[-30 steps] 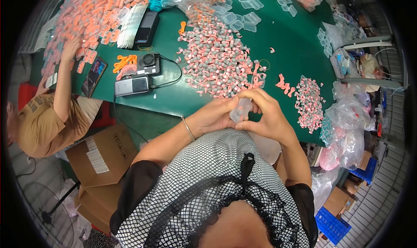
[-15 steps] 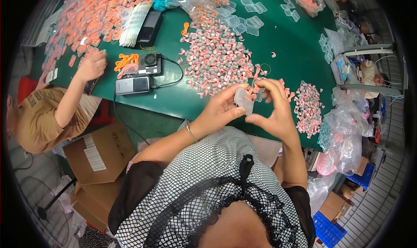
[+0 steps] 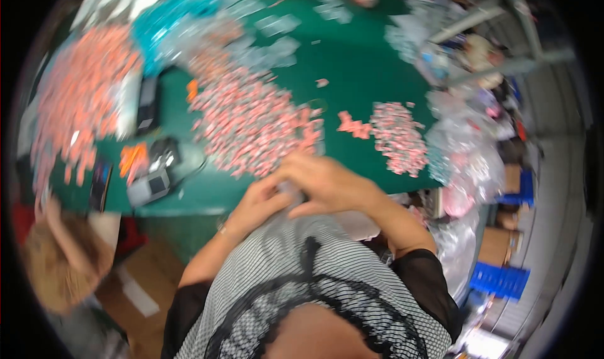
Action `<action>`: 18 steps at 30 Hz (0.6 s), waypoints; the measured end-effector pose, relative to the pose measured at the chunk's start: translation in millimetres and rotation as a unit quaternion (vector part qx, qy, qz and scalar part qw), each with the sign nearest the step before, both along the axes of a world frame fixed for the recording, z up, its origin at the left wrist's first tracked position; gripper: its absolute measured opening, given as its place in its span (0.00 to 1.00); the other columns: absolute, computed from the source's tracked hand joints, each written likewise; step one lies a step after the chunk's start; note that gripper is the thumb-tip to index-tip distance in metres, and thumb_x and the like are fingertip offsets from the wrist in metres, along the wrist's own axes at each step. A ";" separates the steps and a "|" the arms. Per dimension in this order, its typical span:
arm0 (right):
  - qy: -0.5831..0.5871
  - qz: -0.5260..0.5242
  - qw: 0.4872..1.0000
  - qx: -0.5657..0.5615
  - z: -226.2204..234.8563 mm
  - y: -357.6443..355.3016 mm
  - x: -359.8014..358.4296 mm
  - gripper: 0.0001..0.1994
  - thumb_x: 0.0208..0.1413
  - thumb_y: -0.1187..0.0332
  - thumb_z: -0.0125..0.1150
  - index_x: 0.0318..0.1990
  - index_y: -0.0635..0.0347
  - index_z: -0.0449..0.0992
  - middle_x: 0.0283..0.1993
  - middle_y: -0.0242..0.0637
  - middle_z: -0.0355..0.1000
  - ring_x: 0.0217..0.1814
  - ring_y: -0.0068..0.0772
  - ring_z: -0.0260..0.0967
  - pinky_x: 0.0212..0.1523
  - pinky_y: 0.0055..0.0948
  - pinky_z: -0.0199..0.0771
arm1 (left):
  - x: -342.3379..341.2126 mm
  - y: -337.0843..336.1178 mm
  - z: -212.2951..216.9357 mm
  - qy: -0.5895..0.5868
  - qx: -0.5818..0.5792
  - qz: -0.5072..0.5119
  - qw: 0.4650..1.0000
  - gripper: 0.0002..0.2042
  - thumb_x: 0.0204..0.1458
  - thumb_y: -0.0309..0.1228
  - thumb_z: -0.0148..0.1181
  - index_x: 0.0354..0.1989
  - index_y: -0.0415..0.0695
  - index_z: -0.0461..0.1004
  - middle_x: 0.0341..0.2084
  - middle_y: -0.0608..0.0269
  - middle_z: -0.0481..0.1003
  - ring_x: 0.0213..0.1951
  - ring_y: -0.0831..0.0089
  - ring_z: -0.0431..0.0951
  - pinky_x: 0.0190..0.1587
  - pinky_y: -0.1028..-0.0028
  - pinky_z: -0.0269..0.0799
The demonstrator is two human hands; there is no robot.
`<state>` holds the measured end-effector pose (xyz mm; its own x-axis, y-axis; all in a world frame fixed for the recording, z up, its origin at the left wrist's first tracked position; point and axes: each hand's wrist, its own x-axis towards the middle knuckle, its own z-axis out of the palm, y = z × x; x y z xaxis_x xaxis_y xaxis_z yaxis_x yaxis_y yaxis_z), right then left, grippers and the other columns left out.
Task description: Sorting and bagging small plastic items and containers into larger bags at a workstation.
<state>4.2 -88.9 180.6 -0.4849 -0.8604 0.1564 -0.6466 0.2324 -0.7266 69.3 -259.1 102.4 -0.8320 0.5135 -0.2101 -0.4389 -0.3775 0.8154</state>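
Note:
Both my hands meet at the table's near edge, smeared by motion. In my left hand (image 3: 259, 203) is a small translucent plastic case (image 3: 290, 194), gripped between thumb and fingers. My right hand (image 3: 322, 181) arches over the same case, its fingers bent down onto the top and its thumb beside the lower side. Those fingers hide most of the case, and its contents cannot be made out. Just beyond my hands lies a big heap of small pink-and-grey pieces (image 3: 248, 123). A few pink corded pieces (image 3: 354, 125) lie to the right, beside a smaller pink-and-grey heap (image 3: 398, 137).
On the green table (image 3: 352, 50), filled orange cases (image 3: 88, 88) are piled at left, near a black box (image 3: 148, 104), a grey device (image 3: 149, 188) and orange cords (image 3: 133, 159). Clear bags (image 3: 469, 164) crowd the right edge. A co-worker (image 3: 63, 258) sits at left beside a cardboard box (image 3: 141, 290).
The view has swung, so the table's things sit farther left. My right hand has come in over the case, its fingers closing on it, and both hands are now lower, nearer my body.

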 end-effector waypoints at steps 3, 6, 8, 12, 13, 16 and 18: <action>-0.010 -0.030 0.999 0.002 -5.7 5.4 11.9 0.26 0.32 0.63 0.69 0.41 0.60 0.66 0.36 0.39 0.63 0.37 0.41 0.65 0.34 0.33 0.67 | 8.9 0.6 -6.5 -0.008 0.027 -0.012 1.000 0.18 0.49 0.27 0.54 0.49 0.37 0.66 0.40 0.65 0.70 0.42 0.80 0.69 0.45 0.78 0.66; -0.018 -0.055 0.998 -0.007 -14.1 10.1 24.7 0.28 0.27 0.66 0.71 0.41 0.59 0.67 0.36 0.36 0.62 0.34 0.39 0.65 0.31 0.33 0.68 | 10.5 1.3 -14.1 -0.038 0.049 -0.034 0.997 0.17 0.49 0.26 0.55 0.49 0.37 0.66 0.40 0.65 0.70 0.41 0.81 0.70 0.44 0.79 0.66; -0.015 -0.066 0.998 0.005 -18.5 14.9 31.9 0.28 0.26 0.65 0.72 0.41 0.59 0.67 0.36 0.36 0.62 0.34 0.39 0.65 0.31 0.33 0.68 | 10.1 3.4 -17.7 -0.045 0.051 -0.081 0.994 0.17 0.48 0.24 0.55 0.48 0.37 0.67 0.39 0.65 0.71 0.40 0.80 0.70 0.44 0.79 0.67; -0.039 -0.081 0.995 0.036 -23.7 23.3 47.4 0.27 0.26 0.64 0.72 0.38 0.58 0.67 0.35 0.37 0.61 0.34 0.40 0.65 0.30 0.33 0.67 | 12.4 9.3 -25.4 -0.066 0.084 -0.148 0.983 0.16 0.47 0.22 0.56 0.47 0.36 0.68 0.37 0.64 0.73 0.38 0.80 0.72 0.43 0.79 0.68; -0.048 -0.087 0.994 0.049 -24.7 24.7 51.4 0.27 0.26 0.64 0.73 0.37 0.58 0.66 0.36 0.37 0.61 0.34 0.40 0.65 0.30 0.34 0.67 | 12.8 8.7 -25.4 -0.067 0.082 -0.150 0.983 0.16 0.47 0.22 0.56 0.47 0.36 0.68 0.37 0.64 0.73 0.38 0.80 0.72 0.43 0.79 0.68; -0.053 -0.098 0.992 0.063 -29.1 29.7 65.2 0.27 0.28 0.65 0.72 0.39 0.58 0.66 0.36 0.38 0.61 0.35 0.42 0.65 0.31 0.35 0.68 | 12.7 8.4 -26.9 -0.091 0.087 -0.207 0.970 0.16 0.48 0.23 0.56 0.46 0.35 0.68 0.38 0.64 0.73 0.38 0.80 0.72 0.42 0.79 0.68; -0.054 -0.091 0.993 0.049 -27.6 32.7 65.7 0.27 0.29 0.66 0.72 0.40 0.57 0.66 0.38 0.39 0.61 0.37 0.43 0.65 0.33 0.35 0.68 | 13.5 6.7 -29.3 -0.076 0.095 -0.234 0.965 0.16 0.48 0.24 0.57 0.46 0.36 0.68 0.37 0.64 0.73 0.38 0.80 0.73 0.43 0.79 0.68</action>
